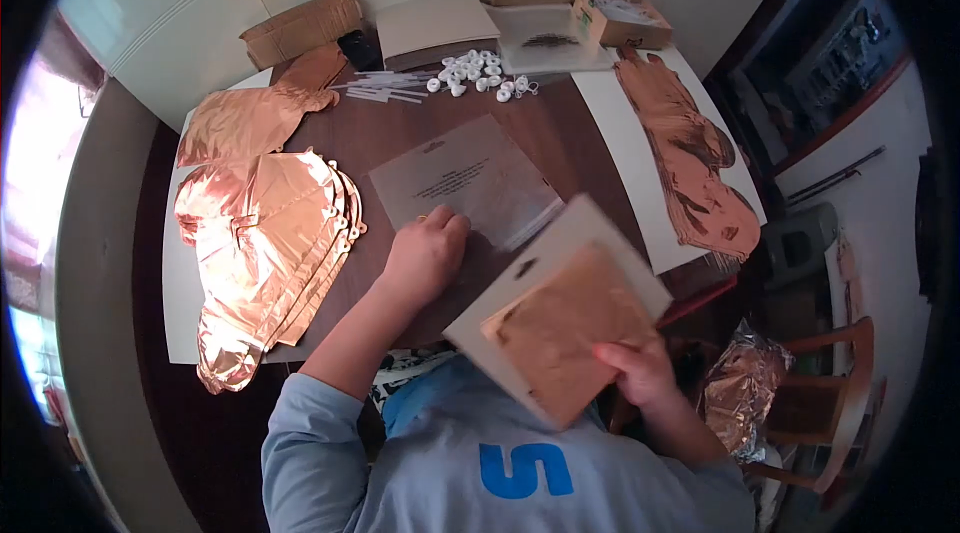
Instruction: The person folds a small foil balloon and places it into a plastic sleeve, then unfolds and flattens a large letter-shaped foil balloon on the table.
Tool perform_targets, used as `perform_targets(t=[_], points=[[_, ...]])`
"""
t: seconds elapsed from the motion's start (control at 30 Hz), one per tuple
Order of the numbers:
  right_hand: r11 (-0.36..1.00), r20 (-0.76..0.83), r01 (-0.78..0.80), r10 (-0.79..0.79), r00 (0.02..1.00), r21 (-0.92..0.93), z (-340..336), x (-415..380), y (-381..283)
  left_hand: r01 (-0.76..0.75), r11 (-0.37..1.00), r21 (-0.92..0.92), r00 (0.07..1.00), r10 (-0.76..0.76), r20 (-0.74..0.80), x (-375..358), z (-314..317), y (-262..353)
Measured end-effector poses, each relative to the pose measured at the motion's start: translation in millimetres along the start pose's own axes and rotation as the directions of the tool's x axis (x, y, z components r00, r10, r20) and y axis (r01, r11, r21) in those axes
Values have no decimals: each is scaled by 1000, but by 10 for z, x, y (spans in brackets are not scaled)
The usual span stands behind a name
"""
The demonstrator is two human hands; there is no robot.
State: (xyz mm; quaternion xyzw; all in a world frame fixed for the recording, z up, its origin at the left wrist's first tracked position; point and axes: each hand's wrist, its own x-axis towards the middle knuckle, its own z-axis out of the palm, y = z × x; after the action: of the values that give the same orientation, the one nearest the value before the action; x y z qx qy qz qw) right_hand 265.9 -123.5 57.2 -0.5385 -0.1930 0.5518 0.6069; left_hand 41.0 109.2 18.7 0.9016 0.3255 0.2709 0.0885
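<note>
My right hand (640, 368) grips a pale card (470, 328) with a hang hole, tilted above the table's front edge. The thumb presses a folded rose-gold foil balloon (570, 318) flat against it; the fingers behind are hidden. My left hand (432, 248) is closed, its curled fingertips at the near left edge of a clear plastic bag (480, 173) with printed text, lying on the brown table. Left of that arm lies a stack of flat rose-gold foil balloons (265, 233), with more foil (235, 123) behind it.
Behind the bag lie white ribbon rolls (470, 68), clear straws (385, 85), a stack of cards (437, 28) and a small box (625, 18). More foil balloons (690, 153) cover the white board at right. A chair (850, 403) holding crumpled foil (745, 388) stands at lower right.
</note>
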Motion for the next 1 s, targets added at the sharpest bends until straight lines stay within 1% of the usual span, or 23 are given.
perform_targets(t=[0.03, 0.07, 0.13, 0.17, 0.27, 0.3, 0.4, 0.43, 0.53, 0.57, 0.67, 0.73, 0.77, 0.87, 0.9, 0.97, 1.0], points=[[991, 69, -68, 76, 995, -113, -24, 44, 66, -9, 1000, -15, 1000, 10, 8, 11, 6, 21], [982, 106, -124, 140, 984, -145, -20, 96, 95, -18, 999, -29, 1000, 18, 15, 22, 1, 36], [949, 180, -231, 271, 946, -216, 34, 207, 132, 55, 996, -76, 996, -50, 77, 41, -81, 91], [956, 169, -231, 262, 950, -183, 74, 235, 177, 94, 991, -96, 990, -84, 110, 48, -117, 102], [987, 69, -129, 136, 988, -100, -15, 344, 384, 84, 987, -139, 984, -60, 168, 20, -143, 76], [985, 6, -115, 117, 993, -126, -18, 355, 353, 74, 988, -135, 979, -46, 200, 19, -158, 83], [958, -36, 72, -85, 996, -278, -8, 402, 507, 53, 991, -119, 961, -19, 274, 41, -193, 118], [951, -72, 54, -79, 994, -305, 39, 378, 509, 51, 993, -110, 958, -18, 286, 52, -190, 128], [970, -147, 67, -103, 984, -233, 283, 323, 458, 46, 991, -125, 956, -8, 293, 92, -251, 214], [977, -135, 83, -110, 985, -194, 295, 345, 528, 46, 989, -139, 956, -3, 293, 105, -286, 263], [986, -91, 134, -144, 985, -101, 342, 428, 696, -11, 1000, -14, 964, 14, 266, 116, -342, 423], [983, -43, 170, -173, 984, -77, 426, 443, 666, -105, 993, 46, 973, 93, 212, 72, -352, 474], [990, 16, 141, -140, 990, -21, 390, 448, 713, -149, 986, 77, 973, 132, 187, 61, -348, 483], [990, 98, 107, -98, 990, -95, 363, 466, 689, -66, 997, 46, 983, 57, 173, 84, -291, 444], [992, 112, 125, -124, 986, -6, 398, 472, 695, -91, 995, 27, 982, 85, 169, 98, -267, 414], [992, 82, 127, -128, 988, 15, 421, 501, 710, -141, 990, -9, 977, 141, 158, 125, -225, 364], [991, 67, 128, -130, 989, 25, 431, 516, 714, -194, 981, -21, 972, 195, 127, 118, -233, 377]])
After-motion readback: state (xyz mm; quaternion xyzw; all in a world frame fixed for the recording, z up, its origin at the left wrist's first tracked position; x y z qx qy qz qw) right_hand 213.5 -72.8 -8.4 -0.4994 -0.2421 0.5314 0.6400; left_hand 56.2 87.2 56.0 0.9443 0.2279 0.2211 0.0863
